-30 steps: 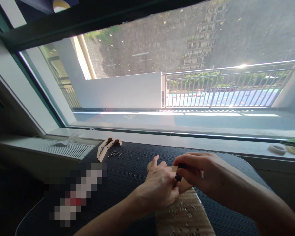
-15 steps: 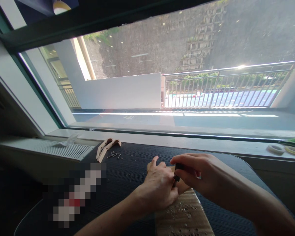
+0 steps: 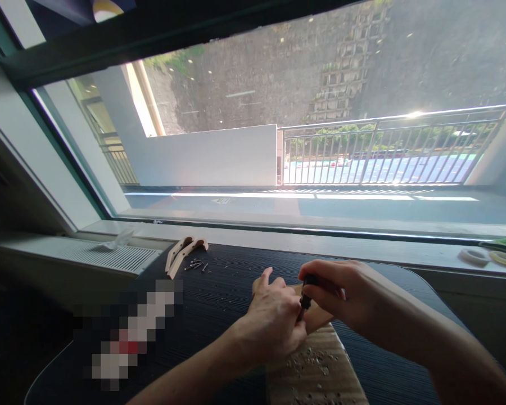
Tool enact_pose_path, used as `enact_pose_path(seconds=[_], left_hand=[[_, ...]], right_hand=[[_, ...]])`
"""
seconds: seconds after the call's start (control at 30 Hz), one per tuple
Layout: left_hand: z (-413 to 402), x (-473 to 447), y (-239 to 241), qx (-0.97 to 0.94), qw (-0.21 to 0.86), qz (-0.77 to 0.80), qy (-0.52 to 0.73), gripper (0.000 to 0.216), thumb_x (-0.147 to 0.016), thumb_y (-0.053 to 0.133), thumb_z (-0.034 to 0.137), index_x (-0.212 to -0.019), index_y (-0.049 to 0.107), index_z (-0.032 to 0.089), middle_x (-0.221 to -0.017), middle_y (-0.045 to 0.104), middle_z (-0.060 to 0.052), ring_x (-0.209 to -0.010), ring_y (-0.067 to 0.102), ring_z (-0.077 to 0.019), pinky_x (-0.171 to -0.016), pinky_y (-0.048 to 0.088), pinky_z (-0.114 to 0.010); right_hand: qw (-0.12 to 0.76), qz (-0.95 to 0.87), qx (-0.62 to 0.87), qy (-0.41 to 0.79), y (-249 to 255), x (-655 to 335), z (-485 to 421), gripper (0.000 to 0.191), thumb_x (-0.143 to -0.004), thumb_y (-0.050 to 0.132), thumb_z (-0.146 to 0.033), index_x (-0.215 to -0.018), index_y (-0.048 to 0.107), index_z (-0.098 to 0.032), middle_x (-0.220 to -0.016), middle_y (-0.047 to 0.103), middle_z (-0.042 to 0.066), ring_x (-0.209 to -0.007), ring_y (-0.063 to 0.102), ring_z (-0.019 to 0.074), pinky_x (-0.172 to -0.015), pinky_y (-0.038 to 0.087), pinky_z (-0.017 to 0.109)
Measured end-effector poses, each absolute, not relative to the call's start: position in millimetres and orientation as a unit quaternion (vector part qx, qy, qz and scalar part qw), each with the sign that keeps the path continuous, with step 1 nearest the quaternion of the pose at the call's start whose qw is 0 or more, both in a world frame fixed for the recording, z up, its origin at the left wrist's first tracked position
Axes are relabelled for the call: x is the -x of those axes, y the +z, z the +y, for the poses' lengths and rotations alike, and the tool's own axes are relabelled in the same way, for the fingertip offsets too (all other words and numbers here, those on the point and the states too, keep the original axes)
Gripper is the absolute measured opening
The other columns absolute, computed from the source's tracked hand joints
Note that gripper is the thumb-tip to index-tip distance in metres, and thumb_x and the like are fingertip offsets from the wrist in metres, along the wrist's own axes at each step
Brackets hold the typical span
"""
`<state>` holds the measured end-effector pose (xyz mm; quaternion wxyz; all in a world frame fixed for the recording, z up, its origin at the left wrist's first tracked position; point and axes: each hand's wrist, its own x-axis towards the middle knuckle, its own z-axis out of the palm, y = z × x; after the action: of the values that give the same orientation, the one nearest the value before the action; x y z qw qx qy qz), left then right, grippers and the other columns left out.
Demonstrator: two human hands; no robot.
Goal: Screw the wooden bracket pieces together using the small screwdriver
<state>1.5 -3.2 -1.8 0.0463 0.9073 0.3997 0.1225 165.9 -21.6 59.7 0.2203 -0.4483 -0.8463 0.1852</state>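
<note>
Pale wooden piece [image 3: 317, 316] is lying on a cardboard sheet [image 3: 320, 379], showing between both hands. The left hand [image 3: 276, 322] is pressing down on it, fingers curled together over it and thumb raised. The right hand [image 3: 341, 295] is pinching a dark tool [image 3: 306, 299] upright, its tip meeting the wood just beside the left fingers. On the black table [image 3: 219, 304], curved wooden parts [image 3: 183, 253] and screws [image 3: 196, 265] are lying well apart at the far left. Tape rolls [image 3: 489, 257] are sitting on the sill at far right.

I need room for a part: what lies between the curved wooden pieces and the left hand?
Head view: small screws beside the wooden pieces, then bare dark table up to the left hand.
</note>
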Motion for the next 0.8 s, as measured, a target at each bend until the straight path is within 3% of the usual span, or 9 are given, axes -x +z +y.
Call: enact_pose_path(seconds=[0.27, 0.8], left_hand=[[-2.3, -1.4, -0.7, -0.910, 0.047, 0.393, 0.126, 0.022, -0.079, 0.047, 0.033, -0.077, 0.064, 0.019, -0.082, 0.066, -0.005, -0.088, 0.056, -0.0217, -0.103, 0.022, -0.056], [-1.6, -1.2, -5.5, -0.907, 0.032, 0.400, 0.129, 0.020, -0.077, 0.050, 0.031, -0.072, 0.063, 0.017, -0.080, 0.066, -0.004, -0.088, 0.056, -0.0209, -0.105, 0.020, -0.053]], right_hand=[[0.280, -0.856, 0.421, 0.111, 59.3, -166.0, -22.5, 0.025, -0.082, 0.050, -0.026, -0.102, 0.066, -0.022, -0.080, 0.068, 0.004, -0.064, 0.058, 0.0137, -0.056, 0.041, 0.021], [0.256, -0.859, 0.428, 0.112, 62.6, -165.8, -20.5, 0.022, -0.086, 0.047, -0.025, -0.095, 0.066, -0.022, -0.076, 0.067, 0.001, -0.062, 0.056, 0.0111, -0.056, 0.039, 0.021]])
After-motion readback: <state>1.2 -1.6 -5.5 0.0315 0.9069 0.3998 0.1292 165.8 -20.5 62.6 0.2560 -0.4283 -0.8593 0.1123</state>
